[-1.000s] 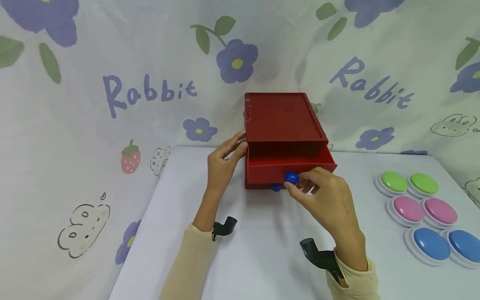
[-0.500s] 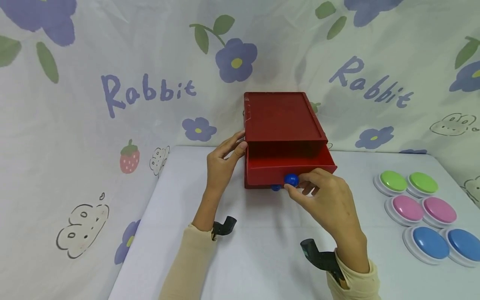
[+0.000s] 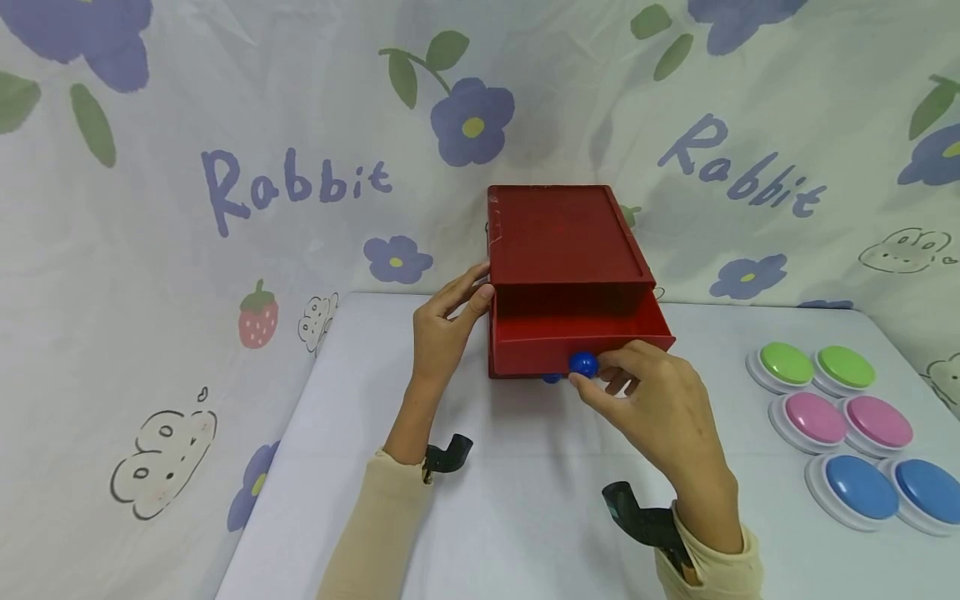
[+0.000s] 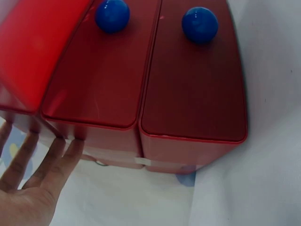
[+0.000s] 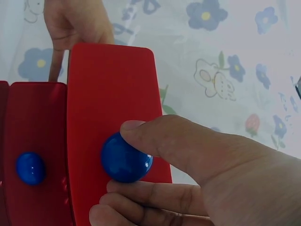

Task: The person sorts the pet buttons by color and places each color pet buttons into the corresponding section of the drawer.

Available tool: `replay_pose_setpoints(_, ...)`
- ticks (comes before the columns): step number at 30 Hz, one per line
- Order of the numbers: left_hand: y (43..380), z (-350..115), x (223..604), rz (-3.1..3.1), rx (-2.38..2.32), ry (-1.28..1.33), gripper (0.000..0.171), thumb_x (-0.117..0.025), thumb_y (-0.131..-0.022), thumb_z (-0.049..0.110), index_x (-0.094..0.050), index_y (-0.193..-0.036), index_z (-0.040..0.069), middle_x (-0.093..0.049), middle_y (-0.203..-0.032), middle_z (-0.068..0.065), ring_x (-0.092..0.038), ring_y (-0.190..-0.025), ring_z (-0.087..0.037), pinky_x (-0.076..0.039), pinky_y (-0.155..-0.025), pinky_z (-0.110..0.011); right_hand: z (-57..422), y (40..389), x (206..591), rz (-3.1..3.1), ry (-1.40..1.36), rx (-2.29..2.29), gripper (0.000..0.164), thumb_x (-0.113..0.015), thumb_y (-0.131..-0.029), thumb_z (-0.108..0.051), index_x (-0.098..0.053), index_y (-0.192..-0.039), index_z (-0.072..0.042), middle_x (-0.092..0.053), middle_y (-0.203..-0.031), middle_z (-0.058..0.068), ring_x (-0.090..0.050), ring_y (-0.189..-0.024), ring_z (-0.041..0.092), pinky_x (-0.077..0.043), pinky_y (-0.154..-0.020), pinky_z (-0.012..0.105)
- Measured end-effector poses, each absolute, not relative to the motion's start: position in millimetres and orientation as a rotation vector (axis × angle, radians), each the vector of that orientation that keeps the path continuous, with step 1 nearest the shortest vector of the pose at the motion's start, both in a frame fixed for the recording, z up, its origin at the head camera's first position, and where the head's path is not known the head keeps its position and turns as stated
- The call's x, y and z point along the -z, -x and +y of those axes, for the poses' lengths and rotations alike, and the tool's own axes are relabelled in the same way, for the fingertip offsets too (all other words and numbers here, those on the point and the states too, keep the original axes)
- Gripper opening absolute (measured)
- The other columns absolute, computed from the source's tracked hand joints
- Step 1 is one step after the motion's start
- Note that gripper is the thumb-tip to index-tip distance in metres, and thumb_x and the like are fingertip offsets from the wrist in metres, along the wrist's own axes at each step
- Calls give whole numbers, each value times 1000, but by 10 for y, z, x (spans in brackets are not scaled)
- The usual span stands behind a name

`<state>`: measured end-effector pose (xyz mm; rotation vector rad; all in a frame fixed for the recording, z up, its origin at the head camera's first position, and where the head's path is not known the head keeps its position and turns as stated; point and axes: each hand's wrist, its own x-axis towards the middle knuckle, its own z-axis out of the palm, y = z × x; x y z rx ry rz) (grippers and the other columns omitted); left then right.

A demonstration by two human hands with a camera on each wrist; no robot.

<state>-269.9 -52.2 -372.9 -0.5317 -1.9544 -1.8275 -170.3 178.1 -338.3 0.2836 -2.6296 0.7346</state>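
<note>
A red drawer cabinet (image 3: 566, 233) stands on the white table, its top drawer (image 3: 525, 357) pulled partway out. My right hand (image 3: 663, 408) pinches that drawer's round blue knob (image 5: 126, 160) between thumb and fingers. The inside of the drawer that shows is bare red. At the cabinet's left side, my left hand (image 3: 444, 337) rests its extended fingers against the wall, thumb near the front corner. In the left wrist view, the fingertips touch the side while two lower drawers, with blue knobs (image 4: 200, 24), sit pushed in.
To the right lie several push buttons in pairs: green (image 3: 787, 363), pink (image 3: 817, 417) and blue (image 3: 862, 487). A white cloth (image 3: 300, 100) printed with flowers and "Rabbit" hangs behind the cabinet and along the left.
The top drawer has slid slightly farther out toward me, its knob moving with my right hand. My left hand stays against the cabinet's side.
</note>
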Motion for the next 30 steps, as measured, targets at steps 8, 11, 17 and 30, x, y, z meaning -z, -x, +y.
replay_pose_setpoints(8,2697,-527,3727,-1948,1831,540,36,-68,-96,11,-66,-132,3,-65,-132,-9,-67,-112,-17,-58,-84,-30,1767,1671,3353,-2641,-288,-718,25,-88,-77,-28,-78,-88,-8,-69,-79,0,-60,-68,17,-51,-58,32)
replay_pose_setpoints(11,2697,-529,3728,-1948,1834,539,37,-68,-96,10,-65,-132,2,-65,-132,-10,-67,-112,-18,-58,-84,-30,1764,1664,3350,-2643,-295,-711,25,-88,-77,-27,-78,-88,-8,-69,-78,0,-60,-67,16,-51,-58,32)
replay_pose_setpoints(17,2687,-528,3726,-1939,1847,546,36,-68,-96,7,-65,-131,-1,-65,-131,-12,-67,-111,-19,-58,-85,-30,1770,1650,3349,-2639,-310,-700,24,-88,-77,-28,-78,-87,-8,-69,-77,0,-61,-66,16,-51,-57,31)
replay_pose_setpoints(30,2708,-520,3738,-1928,1844,561,36,-68,-96,7,-64,-131,-1,-65,-131,-11,-67,-111,-19,-58,-84,-31,1776,1609,3326,-2640,-310,-686,23,-88,-77,-29,-78,-86,-10,-68,-77,-2,-60,-66,14,-49,-55,30)
